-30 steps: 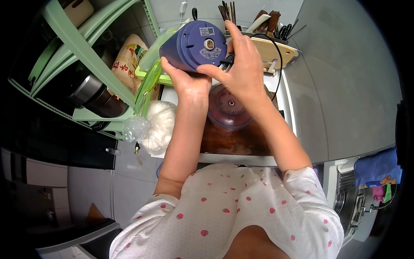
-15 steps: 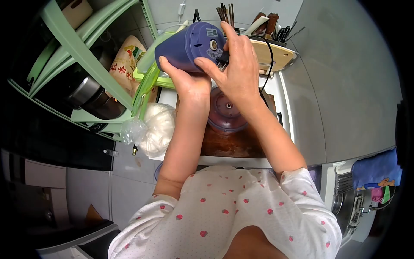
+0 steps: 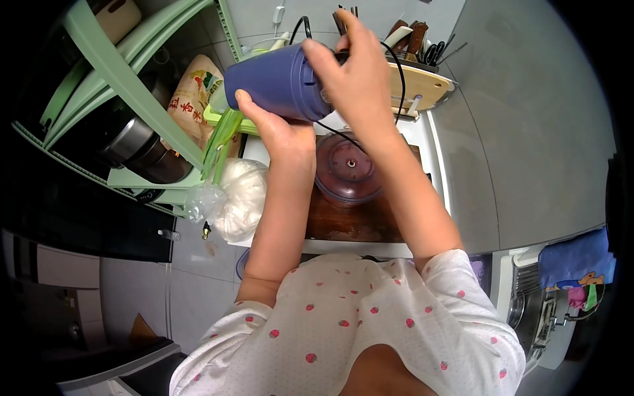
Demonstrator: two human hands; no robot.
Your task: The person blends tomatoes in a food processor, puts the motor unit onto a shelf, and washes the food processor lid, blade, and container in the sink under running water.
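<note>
My left hand [image 3: 277,129] supports the blue motor unit [image 3: 271,82] of a food chopper from below, its thumb along the near side. The unit is tilted on its side, with its base end toward my right hand [image 3: 360,82]. My right hand is curled at that end, around a black piece of the power cord [image 3: 401,86]; its fingertips are partly hidden. Loops of the cord hang past my right wrist. Below my hands a round chopper bowl with a clear lid [image 3: 350,168] stands on a dark wooden cutting board [image 3: 353,221].
Left of the board lie a tied plastic bag of white contents [image 3: 241,201] and green onions [image 3: 221,142]. A green shelf [image 3: 135,86] holds a rice cooker [image 3: 148,148]. Behind are a rice sack [image 3: 191,96], a knife rack [image 3: 416,39] and a pale cutting board [image 3: 422,86].
The motor unit has shifted left and turned, so its underside with the label and metal coupling no longer shows. My right hand has risen and rotated, and the cord has moved with it.
</note>
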